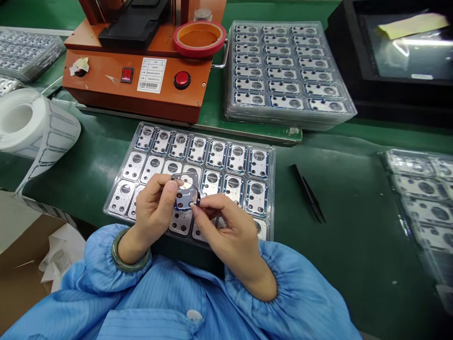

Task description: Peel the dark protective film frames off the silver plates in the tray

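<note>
I hold a small blue-edged metal plate (pixel 184 194), pierced with round holes, lifted off the green tabletop (pixel 354 222) and just above the near rows of a clear plastic tray (pixel 273 160). My left hand (pixel 155 210) pinches its left edge between thumb and forefinger. My right hand (pixel 230 231) pinches its lower right corner with 2 fingertips. Both grips are clamped on the plate. I judge that I take it by the edges to spare the flat face from fingerprints, and it tilts toward me so that the face shows.

The tray holds silver plates of the same shape, each in its own pocket, 7 across in the far row. The pockets keep them apart and face up. Some near pockets are hidden behind my hands, so I cannot tell whether they are filled.

Far right stands a stack of clear trays (pixel 354 113) filled alike, 3 across. More filled trays (pixel 421 189) lie at the right edge, blurred.

Black tweezers (pixel 307 193) lie right of the tray, within my right hand's reach. Beyond the tray sits an orange machine (pixel 116 89) with a red push button (pixel 181 80) and a red ring (pixel 200 38) on top. A white roll of label backing (pixel 24 118) lies at far left, and an open cardboard box (pixel 17 274) at near left.
</note>
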`<state>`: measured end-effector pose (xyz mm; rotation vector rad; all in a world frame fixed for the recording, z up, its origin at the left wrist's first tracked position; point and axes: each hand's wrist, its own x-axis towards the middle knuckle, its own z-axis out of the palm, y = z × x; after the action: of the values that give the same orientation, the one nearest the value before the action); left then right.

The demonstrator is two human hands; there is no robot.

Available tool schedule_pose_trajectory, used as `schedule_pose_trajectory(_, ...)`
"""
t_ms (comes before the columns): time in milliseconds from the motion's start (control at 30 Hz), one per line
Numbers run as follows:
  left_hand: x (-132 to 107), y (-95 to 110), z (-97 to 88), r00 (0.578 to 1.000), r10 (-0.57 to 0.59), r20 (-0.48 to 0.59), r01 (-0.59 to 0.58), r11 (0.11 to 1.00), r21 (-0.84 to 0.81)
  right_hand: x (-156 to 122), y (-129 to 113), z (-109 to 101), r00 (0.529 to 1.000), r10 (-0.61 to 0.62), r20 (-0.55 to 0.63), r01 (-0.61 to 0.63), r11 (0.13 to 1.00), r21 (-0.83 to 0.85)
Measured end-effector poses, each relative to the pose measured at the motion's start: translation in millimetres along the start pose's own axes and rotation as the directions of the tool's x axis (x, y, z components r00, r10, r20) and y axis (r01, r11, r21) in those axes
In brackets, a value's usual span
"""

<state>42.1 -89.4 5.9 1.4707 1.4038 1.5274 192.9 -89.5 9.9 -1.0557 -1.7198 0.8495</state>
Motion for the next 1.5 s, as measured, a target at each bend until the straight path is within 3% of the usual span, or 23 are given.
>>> schedule_pose_trajectory(400,-2.0,-2.6,-0.4,0.999,-0.029,-0.028,0.028,0.999,-0.028,0.5,-1.2,0.6,0.999,0.022,0.027,-0.022,1.000,0.003)
schedule_pose_trajectory(567,-0.6,-4.1,-0.4,0.996,0.040,-0.081,-0.033,0.996,0.089,0.1,-1.6,0.3,0.999,0.010,0.049,-0.010,1.000,-0.003)
schedule_pose_trajectory(767,0.7,-4.8,-0.6,0.992,0.068,-0.105,-0.041,0.970,0.240,0.2,-2.0,-1.5,0.996,-0.053,0.075,0.056,0.998,-0.030)
schedule_pose_trajectory(900,0.7,-4.2,0.7,0.988,0.112,-0.109,-0.073,0.947,0.313,-1.6,-1.0,-1.1,0.986,-0.158,0.055,0.164,0.978,-0.128)
schedule_pose_trajectory(1200,2.0,-1.3,2.2,0.994,0.073,-0.076,-0.047,0.951,0.306,-12.0,4.2,0.2,0.949,-0.312,-0.049,0.287,0.918,-0.273)
schedule_pose_trajectory(1367,2.7,-0.9,2.5,0.994,0.017,-0.109,0.011,0.967,0.254,-11.9,6.0,1.1,0.959,-0.158,-0.234,0.130,0.983,-0.128)
schedule_pose_trajectory(1500,1.7,-2.0,2.6,0.992,-0.021,-0.127,0.049,0.973,0.223,-5.8,-0.7,-1.0,0.996,0.032,-0.089,-0.031,0.999,0.008)
